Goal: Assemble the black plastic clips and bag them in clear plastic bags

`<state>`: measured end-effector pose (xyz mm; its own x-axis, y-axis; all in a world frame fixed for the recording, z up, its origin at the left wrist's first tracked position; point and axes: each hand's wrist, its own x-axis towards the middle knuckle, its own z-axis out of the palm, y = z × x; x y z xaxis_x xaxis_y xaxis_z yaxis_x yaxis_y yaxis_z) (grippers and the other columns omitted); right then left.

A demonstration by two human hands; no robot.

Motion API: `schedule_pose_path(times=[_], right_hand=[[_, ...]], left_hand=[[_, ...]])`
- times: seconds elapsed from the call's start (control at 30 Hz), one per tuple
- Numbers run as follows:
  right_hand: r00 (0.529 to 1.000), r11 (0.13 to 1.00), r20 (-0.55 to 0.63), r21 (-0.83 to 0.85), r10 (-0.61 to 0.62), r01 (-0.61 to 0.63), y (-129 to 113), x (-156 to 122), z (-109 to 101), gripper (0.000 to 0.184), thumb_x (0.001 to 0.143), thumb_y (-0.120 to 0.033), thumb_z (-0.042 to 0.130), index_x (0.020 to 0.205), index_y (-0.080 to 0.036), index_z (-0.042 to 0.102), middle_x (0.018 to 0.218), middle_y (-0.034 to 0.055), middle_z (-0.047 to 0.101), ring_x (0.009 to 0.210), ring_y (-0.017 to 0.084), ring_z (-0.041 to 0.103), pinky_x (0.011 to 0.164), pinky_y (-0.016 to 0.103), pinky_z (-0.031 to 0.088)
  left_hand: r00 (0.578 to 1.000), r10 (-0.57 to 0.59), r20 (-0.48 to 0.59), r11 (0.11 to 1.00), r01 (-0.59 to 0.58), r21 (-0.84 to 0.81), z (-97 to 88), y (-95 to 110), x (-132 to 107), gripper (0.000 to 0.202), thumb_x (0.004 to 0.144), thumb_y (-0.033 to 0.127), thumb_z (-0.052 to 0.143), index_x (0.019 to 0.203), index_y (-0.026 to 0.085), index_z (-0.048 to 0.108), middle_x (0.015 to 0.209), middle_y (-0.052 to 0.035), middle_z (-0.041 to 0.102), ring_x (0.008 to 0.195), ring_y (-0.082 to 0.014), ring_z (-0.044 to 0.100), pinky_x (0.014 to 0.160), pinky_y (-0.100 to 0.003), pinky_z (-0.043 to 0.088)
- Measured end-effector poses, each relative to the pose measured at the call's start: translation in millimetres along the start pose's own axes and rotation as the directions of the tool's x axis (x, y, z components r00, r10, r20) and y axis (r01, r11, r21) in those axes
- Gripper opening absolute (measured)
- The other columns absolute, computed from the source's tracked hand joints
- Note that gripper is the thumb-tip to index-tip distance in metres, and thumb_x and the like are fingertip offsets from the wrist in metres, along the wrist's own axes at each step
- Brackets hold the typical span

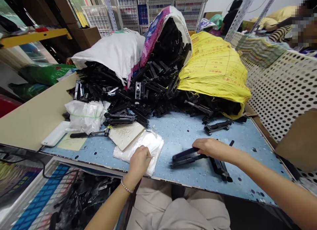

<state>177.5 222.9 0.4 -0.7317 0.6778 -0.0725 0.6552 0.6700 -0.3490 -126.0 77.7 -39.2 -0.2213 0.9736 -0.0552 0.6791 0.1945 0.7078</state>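
My left hand (140, 160) is closed in a pinch at the top of a stack of clear-white plastic bags (155, 157) near the table's front edge. A tan board (126, 135) lies on the far left part of that stack. Over the table to the right, my right hand (206, 147) grips a long black plastic part (185, 156), held low and roughly level; whether it is one piece or more I cannot tell. Just under and beyond this hand, more black parts (220, 170) lie on the blue tabletop (170, 131).
Three sacks, a white one (111, 51), a pink-and-purple one (155, 32) and a yellow one (215, 68), spill black parts (153, 88) across the back. A bundle of bags (86, 116), a screwdriver (81, 135) and a white device (55, 133) lie left. A perforated white crate (284, 91) stands right.
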Motion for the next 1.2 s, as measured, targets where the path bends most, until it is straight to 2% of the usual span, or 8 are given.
schedule_pose_path(times=[0.13, 0.23, 0.33, 0.43, 0.63, 0.9, 1.0, 1.2], right_hand=[[0.983, 0.801, 0.175, 0.580, 0.055, -0.148, -23, -2, 10, 0.026, 0.085, -0.035, 0.058, 0.105, -0.021, 0.066, 0.098, 0.0059, 0.070, 0.089, 0.022, 0.064, 0.081, 0.034, 0.048], [0.975, 0.252, 0.202, 0.943, 0.090, -0.219, -67, 7, 40, 0.031, 0.083, -0.043, 0.062, 0.103, -0.019, 0.062, 0.095, 0.0074, 0.071, 0.088, 0.022, 0.067, 0.081, 0.036, 0.050], [0.978, -0.160, 0.168, 0.976, 0.124, -0.147, -116, 23, 71, 0.031, 0.078, -0.043, 0.070, 0.096, -0.019, 0.063, 0.096, 0.0080, 0.072, 0.090, 0.021, 0.068, 0.083, 0.035, 0.050], [0.968, -0.342, 0.177, 0.934, 0.178, -0.108, -143, 38, 87, 0.032, 0.074, -0.040, 0.076, 0.092, -0.017, 0.065, 0.096, 0.0091, 0.073, 0.089, 0.019, 0.068, 0.086, 0.033, 0.051], [0.952, -0.487, 0.208, 0.870, 0.224, -0.075, -148, 54, 97, 0.029, 0.067, -0.029, 0.082, 0.087, -0.013, 0.067, 0.092, 0.0112, 0.074, 0.089, 0.019, 0.070, 0.086, 0.031, 0.053], [0.952, -0.489, 0.151, 0.872, 0.266, -0.002, -132, 52, 96, 0.024, 0.068, -0.020, 0.079, 0.088, -0.012, 0.069, 0.093, 0.0109, 0.074, 0.089, 0.019, 0.070, 0.082, 0.028, 0.056], [0.939, -0.483, 0.143, 0.875, 0.314, 0.029, -122, 48, 96, 0.023, 0.066, -0.020, 0.080, 0.085, -0.014, 0.070, 0.090, 0.0091, 0.075, 0.086, 0.018, 0.070, 0.080, 0.028, 0.056], [0.936, -0.484, 0.134, 0.874, 0.325, 0.043, -114, 36, 95, 0.026, 0.067, -0.023, 0.081, 0.089, -0.013, 0.071, 0.091, 0.0100, 0.074, 0.086, 0.018, 0.069, 0.081, 0.027, 0.056]], left_hand=[[0.998, -0.055, 0.044, 0.985, 0.062, -0.161, -18.6, -12, 12, 0.023, 0.077, 0.030, 0.059, 0.059, 0.018, 0.051, 0.063, 0.0028, 0.050, 0.062, -0.0137, 0.050, 0.061, -0.025, 0.039], [0.994, -0.076, 0.081, 0.964, 0.094, -0.250, -24.3, -16, 13, 0.021, 0.076, 0.033, 0.056, 0.063, 0.017, 0.059, 0.063, 0.0015, 0.055, 0.061, -0.0140, 0.052, 0.058, -0.025, 0.039], [0.992, -0.096, 0.086, 0.946, 0.118, -0.301, -23.3, -16, 9, 0.015, 0.065, 0.029, 0.064, 0.058, 0.017, 0.059, 0.065, 0.0006, 0.057, 0.061, -0.0139, 0.052, 0.058, -0.024, 0.038], [0.990, -0.128, 0.064, 0.927, 0.143, -0.348, -21.3, -17, 5, 0.022, 0.060, 0.029, 0.068, 0.054, 0.018, 0.050, 0.057, 0.0046, 0.049, 0.054, -0.0111, 0.045, 0.053, -0.023, 0.034], [0.989, -0.137, 0.063, 0.875, 0.150, -0.460, -21.6, -21, 4, 0.039, 0.070, 0.041, 0.060, 0.052, 0.021, 0.032, 0.052, 0.0068, 0.040, 0.050, -0.0088, 0.039, 0.050, -0.021, 0.032], [0.996, -0.032, -0.080, 0.963, 0.009, -0.269, -5.3, -11, 4, 0.022, 0.073, 0.032, 0.068, 0.088, 0.018, 0.060, 0.088, -0.0049, 0.061, 0.079, -0.0189, 0.058, 0.074, -0.033, 0.047], [0.984, 0.128, -0.127, 0.991, -0.133, -0.029, 11.0, -4, 7, 0.000, 0.077, 0.018, 0.062, 0.077, 0.018, 0.062, 0.091, -0.0080, 0.060, 0.092, -0.0235, 0.056, 0.085, -0.038, 0.043], [0.995, 0.074, -0.069, 0.993, -0.080, -0.082, 2.6, -14, 28, 0.018, 0.075, 0.021, 0.064, 0.059, 0.018, 0.054, 0.066, -0.0003, 0.057, 0.068, -0.0165, 0.056, 0.065, -0.028, 0.044]])
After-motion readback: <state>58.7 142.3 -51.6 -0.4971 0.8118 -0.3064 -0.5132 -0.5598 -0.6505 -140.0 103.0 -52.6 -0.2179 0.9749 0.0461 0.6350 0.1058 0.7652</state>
